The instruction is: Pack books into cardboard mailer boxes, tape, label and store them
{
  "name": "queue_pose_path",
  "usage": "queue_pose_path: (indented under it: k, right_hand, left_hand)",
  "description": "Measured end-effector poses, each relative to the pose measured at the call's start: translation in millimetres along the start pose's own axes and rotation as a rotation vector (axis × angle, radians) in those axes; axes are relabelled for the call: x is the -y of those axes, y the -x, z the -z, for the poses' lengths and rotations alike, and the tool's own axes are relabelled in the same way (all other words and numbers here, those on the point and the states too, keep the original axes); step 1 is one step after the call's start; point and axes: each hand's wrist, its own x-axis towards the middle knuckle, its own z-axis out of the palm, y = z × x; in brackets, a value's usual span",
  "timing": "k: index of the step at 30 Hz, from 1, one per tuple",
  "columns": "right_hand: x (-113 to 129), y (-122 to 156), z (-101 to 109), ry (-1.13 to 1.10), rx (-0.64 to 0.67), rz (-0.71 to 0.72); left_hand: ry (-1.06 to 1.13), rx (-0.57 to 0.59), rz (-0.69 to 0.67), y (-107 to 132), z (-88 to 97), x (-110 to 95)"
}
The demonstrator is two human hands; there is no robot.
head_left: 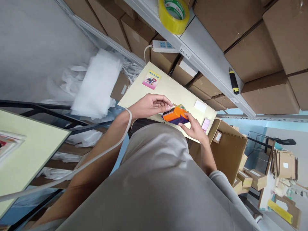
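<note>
An orange and purple tape dispenser (176, 115) is tilted over the near edge of the cream table. A yellow-green tape roll (181, 106) shows just behind it. My right hand (193, 127) grips the dispenser's right end between thumb and fingers. At its other end my left hand (156, 105) has curled fingers, with thumb and forefinger pinched together close to the dispenser's dark tip. Whatever lies between those fingertips is too small to make out.
On the cream table (134, 91) lie a pink and yellow booklet (152, 79), a white card (200, 106) and a phone (205, 124). Above run shelves with cartons, a yellow tape roll (173, 16) and a utility knife (234, 81). An open carton (226, 150) stands right.
</note>
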Motion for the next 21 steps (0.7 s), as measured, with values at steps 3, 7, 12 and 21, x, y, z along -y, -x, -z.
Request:
queue_pose_path:
  k: [3,7,12,21]
  right_hand:
    - [0.5,-1.1,3.6,-0.021,0.009,-0.009]
    - [4.0,-1.7,6.0,-0.055,0.002,-0.009]
    - [6.1,-2.3,5.2,-0.088,0.007,-0.005]
    - [10.9,-4.3,6.0,-0.087,0.019,-0.024]
  left_hand:
    - [0.0,0.023,0.003,3.0,5.1,0.2]
    - [-0.004,0.023,-0.004,6.7,10.6,1.0]
    - [-0.006,0.022,-0.037,8.5,12.3,-2.0]
    - [-0.018,0.027,-0.016,1.2,5.8,-3.2]
